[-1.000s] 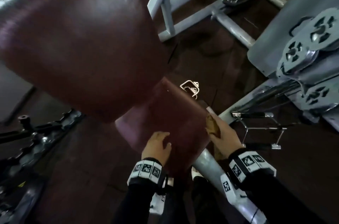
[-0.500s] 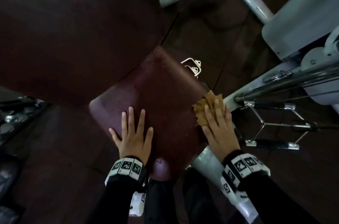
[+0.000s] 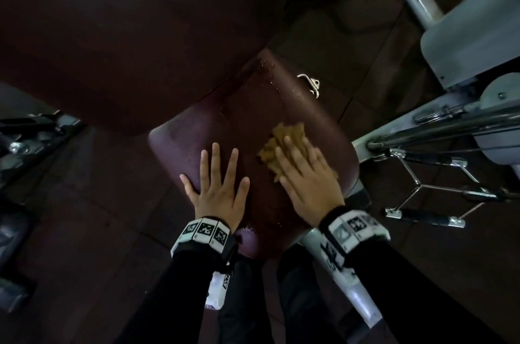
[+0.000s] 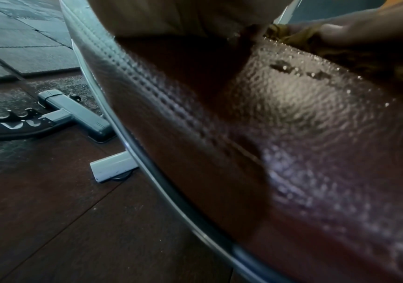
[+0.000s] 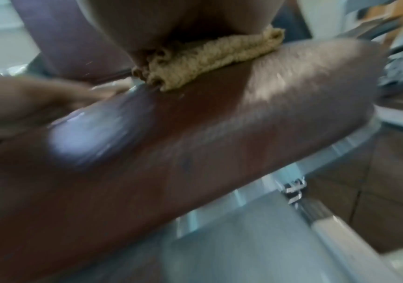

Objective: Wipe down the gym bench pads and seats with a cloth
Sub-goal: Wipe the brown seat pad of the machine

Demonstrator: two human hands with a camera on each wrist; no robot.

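Roughly from left to right across the head view: one dark piece of gym equipment [image 3: 31, 129] lies at the left edge, cut off by the frame and too dim to make out. One large maroon back pad [image 3: 135, 34] fills the upper left and overhangs the far corner of the single maroon seat pad [image 3: 253, 107] at the centre. Two hands lie on that seat. The left hand [image 3: 218, 189] is flat with its fingers spread and straight, holding nothing, near the seat's lower-left edge. Just beside it, the right hand [image 3: 308, 177] presses flat with straight fingers on one tan cloth [image 3: 284, 136], which sits on the right half of the seat, short of its right edge; much of the cloth is hidden under the palm. Bare seat lies beyond the fingertips toward the upper part of the pad, beaded with droplets in the left wrist view. One small metal bracket [image 3: 311, 84] shows past the seat's upper right edge. At the right, one pale frame beam [image 3: 394, 129] runs beside the seat, and one metal handle attachment [image 3: 425, 189] lies on the floor, partly cut off. The right wrist view is blurred.
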